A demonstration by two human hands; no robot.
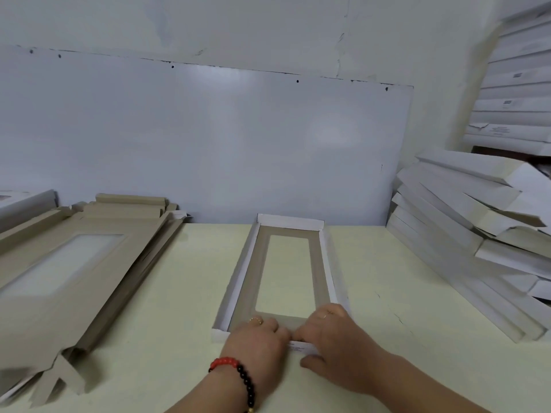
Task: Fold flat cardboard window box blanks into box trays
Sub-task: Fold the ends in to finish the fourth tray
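A long window box tray (253,281) lies on the pale table (387,293), running away from me. Its white side walls stand up around a brown inner frame with a clear window. My left hand (256,338) and my right hand (331,332) sit side by side on the tray's near end. Fingers of both curl over the near end wall and press into the tray; my right thumb lies on the table outside the wall. A stack of flat brown blanks (74,263) with windows lies at the left.
Folded white boxes (477,234) are piled at the right, with more stacked on a shelf (518,93) above. A white board (208,138) leans against the wall behind the table. Another white box edge (26,201) shows at the far left.
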